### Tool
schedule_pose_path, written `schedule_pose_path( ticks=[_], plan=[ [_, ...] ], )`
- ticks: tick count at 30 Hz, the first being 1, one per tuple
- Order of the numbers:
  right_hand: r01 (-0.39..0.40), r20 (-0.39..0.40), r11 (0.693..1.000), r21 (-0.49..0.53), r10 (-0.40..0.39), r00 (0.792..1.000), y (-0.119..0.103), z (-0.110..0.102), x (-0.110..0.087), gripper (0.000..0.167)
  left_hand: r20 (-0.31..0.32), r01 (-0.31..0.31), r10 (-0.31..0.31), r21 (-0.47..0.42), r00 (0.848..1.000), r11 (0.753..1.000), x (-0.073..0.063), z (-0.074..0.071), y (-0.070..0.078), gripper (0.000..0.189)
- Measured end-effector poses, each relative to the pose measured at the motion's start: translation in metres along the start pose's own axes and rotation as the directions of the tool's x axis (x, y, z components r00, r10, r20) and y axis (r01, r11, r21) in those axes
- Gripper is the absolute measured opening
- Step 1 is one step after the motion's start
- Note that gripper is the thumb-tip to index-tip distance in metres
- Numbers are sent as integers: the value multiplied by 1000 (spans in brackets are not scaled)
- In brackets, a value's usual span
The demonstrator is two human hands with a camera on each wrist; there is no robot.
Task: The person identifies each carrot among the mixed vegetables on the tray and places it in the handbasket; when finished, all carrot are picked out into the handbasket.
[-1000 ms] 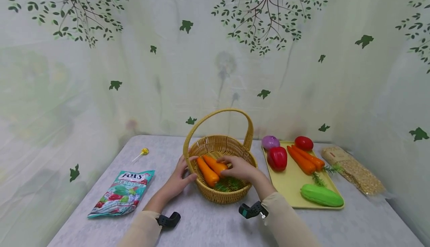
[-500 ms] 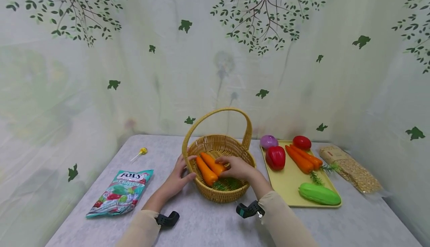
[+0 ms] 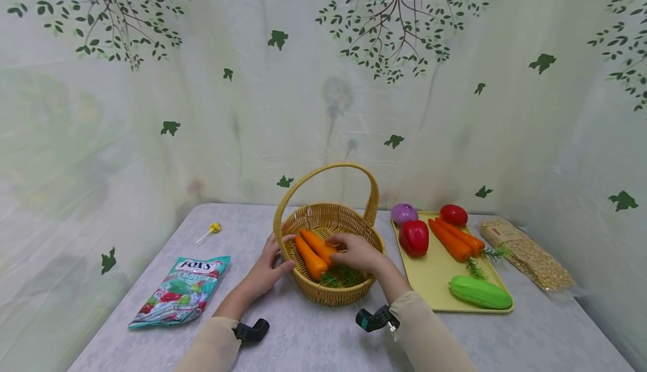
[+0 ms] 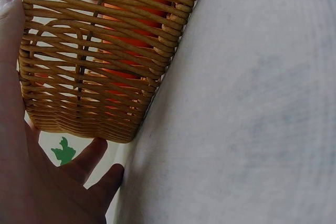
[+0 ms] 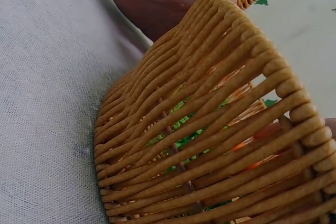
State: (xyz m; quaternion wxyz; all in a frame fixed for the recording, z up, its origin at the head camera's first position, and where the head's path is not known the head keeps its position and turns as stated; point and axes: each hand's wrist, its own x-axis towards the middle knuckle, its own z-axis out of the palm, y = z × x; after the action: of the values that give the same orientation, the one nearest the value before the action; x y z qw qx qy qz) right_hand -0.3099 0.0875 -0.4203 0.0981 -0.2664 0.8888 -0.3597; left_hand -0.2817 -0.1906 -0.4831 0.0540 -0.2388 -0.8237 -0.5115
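Little has moved since the frame a second ago beyond a slight shift of the head view; hands, basket and carrots keep their places. The left hand [image 3: 265, 262] is spread against the near-left side of the wicker basket [image 3: 328, 296], thumb and fingers apart. The right hand [image 3: 359, 254] reaches inside and pinches the leafy end of an orange carrot [image 3: 316, 243]; a second carrot [image 3: 309, 259] lies beside it, between the hands. To the right hand's right is a yellow tray [image 3: 429, 285] bearing a red pepper [image 3: 414, 238], more carrots and a green gourd [image 3: 480, 292]. Left of the left hand, a candy bag [image 3: 182, 293] and a lollipop [image 3: 215, 227] lie on the counter [image 3: 308, 344].
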Motion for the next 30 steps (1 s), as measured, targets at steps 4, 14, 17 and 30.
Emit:
schedule_pose_path(
  ticks=[4, 14, 17, 30],
  plan=[
    [28, -38, 999, 17, -27, 999, -1, 0, -3, 41, -2, -3, 3, 6, 1000, 1000, 0, 0, -2, 56],
    [114, -279, 989, -90, -135, 951, -6, 2, -12, 25, 3, -5, 5, -2, 1000, 1000, 0, 1, -1, 56],
    [146, -388, 980, -132, -187, 902, -8, 4, -16, 22, 5, -10, 10, -4, 1000, 1000, -1, 0, -1, 56],
    [149, -480, 982, -120, -189, 856, 1, 7, -39, 22, 2, -11, 11, -14, 1000, 1000, -1, -1, 0, 56]
  ],
)
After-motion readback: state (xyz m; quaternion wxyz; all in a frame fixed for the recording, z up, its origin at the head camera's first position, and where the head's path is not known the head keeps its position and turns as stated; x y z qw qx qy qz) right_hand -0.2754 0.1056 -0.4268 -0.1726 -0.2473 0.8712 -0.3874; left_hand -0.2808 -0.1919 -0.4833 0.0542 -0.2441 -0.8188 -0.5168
